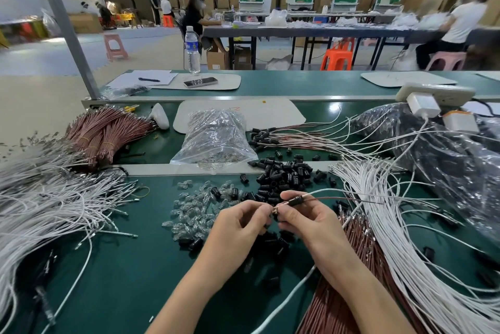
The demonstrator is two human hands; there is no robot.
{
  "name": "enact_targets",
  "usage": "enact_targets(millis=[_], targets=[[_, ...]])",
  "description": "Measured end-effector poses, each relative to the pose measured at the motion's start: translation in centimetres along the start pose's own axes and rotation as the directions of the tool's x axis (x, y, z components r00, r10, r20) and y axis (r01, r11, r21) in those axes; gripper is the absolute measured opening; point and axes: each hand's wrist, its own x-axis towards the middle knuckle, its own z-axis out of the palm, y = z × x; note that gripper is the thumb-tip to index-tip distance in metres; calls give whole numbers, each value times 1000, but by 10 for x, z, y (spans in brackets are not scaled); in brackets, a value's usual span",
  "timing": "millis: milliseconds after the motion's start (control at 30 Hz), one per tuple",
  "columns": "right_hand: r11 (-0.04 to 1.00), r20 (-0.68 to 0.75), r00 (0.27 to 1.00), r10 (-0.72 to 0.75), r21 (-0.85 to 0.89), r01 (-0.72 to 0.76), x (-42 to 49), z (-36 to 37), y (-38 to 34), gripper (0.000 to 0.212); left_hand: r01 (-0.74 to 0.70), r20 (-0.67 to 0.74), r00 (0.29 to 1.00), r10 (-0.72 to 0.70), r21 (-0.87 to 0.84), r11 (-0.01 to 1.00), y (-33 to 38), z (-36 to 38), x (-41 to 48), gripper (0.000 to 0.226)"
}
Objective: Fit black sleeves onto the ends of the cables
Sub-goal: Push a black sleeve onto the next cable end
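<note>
Green workbench [130, 266] in a busy warehouse, strewn with cable bundles. At its middle we hold one cable [338, 197] between both hands, just above a pile of loose black sleeves [284, 174]. Our right hand [305, 222] pinches the cable where a black sleeve [297, 201] is already threaded on; our left hand [238, 225] pinches its metal-tipped end. We judge the fitting half done. Next, the sleeve likely needs sliding toward the tip until seated, the left fingers steadying that end.
</note>
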Motion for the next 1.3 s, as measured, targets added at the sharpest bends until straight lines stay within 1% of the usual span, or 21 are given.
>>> enact_targets(millis=[167, 367, 567, 833, 1000, 1167, 1300], targets=[[1000, 4, 1000, 0, -20, 1, -1, -1, -1, 25, 16, 20, 1000, -16, 0, 1000, 1, -3, -1, 20], [997, 26, 1000, -3, -79, 5, -3, -1, -3, 25, 34, 21, 999, -33, -19, 999, 0, -3, 1, 16], [990, 11, 1000, -19, -139, 21, -4, 1, -4, 25, 65, 35, 997, -64, -23, 998, 0, -6, 1, 13], [987, 8, 999, -42, -153, 42, -5, 4, -5, 21, 73, 50, 996, -72, -21, 997, 1, -6, 1, 12], [985, 16, 999, -47, -163, 49, -6, 4, -4, 22, 56, 51, 997, -57, 26, 998, 0, -6, 0, 14], [981, 24, 998, -52, -187, 56, -6, 3, -5, 21, 42, 41, 998, -43, 38, 998, -2, -4, -1, 15], [983, 30, 998, -51, -176, 55, -6, 3, -6, 23, -9, 7, 1000, 8, 75, 997, -5, 1, -2, 13]])
